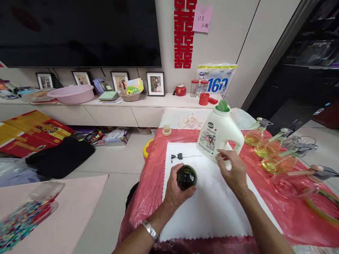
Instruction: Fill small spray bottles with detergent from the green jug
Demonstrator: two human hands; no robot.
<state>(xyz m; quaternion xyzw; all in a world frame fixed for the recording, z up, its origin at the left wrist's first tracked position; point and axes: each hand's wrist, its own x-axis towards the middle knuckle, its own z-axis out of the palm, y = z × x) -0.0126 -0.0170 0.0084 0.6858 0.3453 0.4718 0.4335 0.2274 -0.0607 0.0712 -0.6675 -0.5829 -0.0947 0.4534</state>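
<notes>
My left hand is closed around a dark green, glossy round bottle, seen end-on above the white cloth. My right hand is raised with bent fingers apart, in front of the lower side of a large white detergent jug. I see nothing held in it; whether a fingertip touches the jug I cannot tell. The jug stands upright, with a green spout in its uncapped mouth. Just beyond the bottle lies a black pump head with a pale tube. A translucent cap sits at the table's far left.
Several clear pump bottles with yellow or pink liquid line the right side of the red-covered table. A roll of tape lies at the right edge. A pink bench with colourful small pieces is at left; a cabinet runs behind.
</notes>
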